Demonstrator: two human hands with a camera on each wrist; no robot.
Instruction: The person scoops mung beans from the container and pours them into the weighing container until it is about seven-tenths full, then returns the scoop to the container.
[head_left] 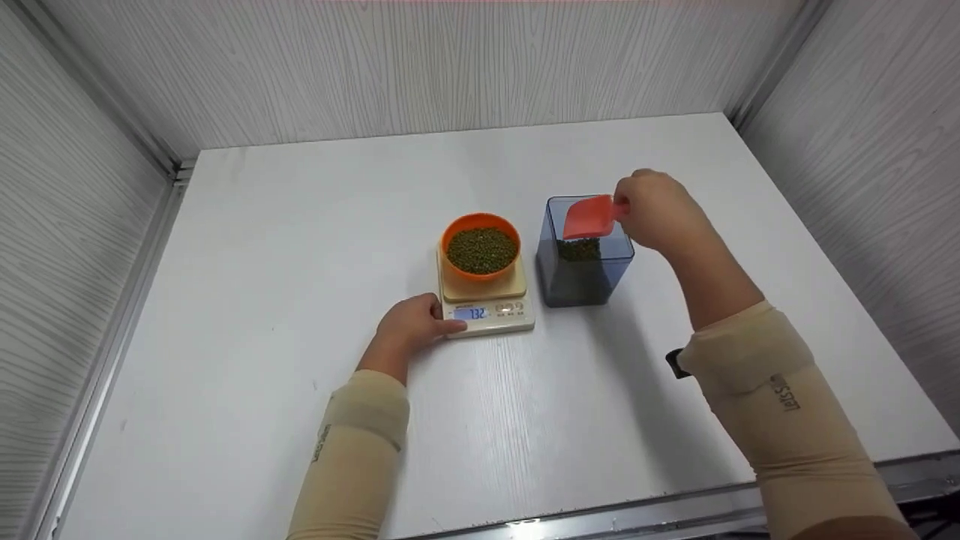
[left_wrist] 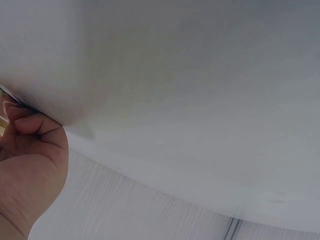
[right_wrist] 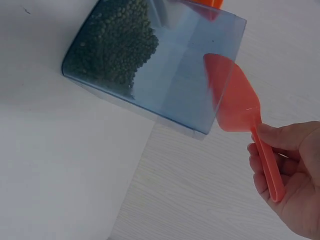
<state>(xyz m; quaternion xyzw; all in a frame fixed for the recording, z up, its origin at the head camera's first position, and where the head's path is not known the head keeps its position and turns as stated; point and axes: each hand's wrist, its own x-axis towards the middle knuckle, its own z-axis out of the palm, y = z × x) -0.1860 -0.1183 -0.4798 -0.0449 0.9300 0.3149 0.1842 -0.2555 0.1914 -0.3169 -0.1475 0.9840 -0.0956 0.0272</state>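
My right hand [head_left: 660, 210] grips the handle of a red scoop [head_left: 589, 217], its blade over the mouth of a clear bluish container [head_left: 551, 262]. Small green beans [right_wrist: 117, 50] partly fill that container, as the right wrist view shows. Left of it stands a kitchen scale [head_left: 491, 319] with a lit display reading about 732. An orange bowl [head_left: 480, 217] full of the same beans sits on its platform. My left hand [head_left: 411, 324] holds the scale's front left corner, thumb along the front edge by the display and fingers curled at the side.
Everything stands on a white tabletop [head_left: 300, 247] between pale wood-grain panels [head_left: 450, 67] at the back and sides. A metal rail [head_left: 585, 521] runs along the front edge.
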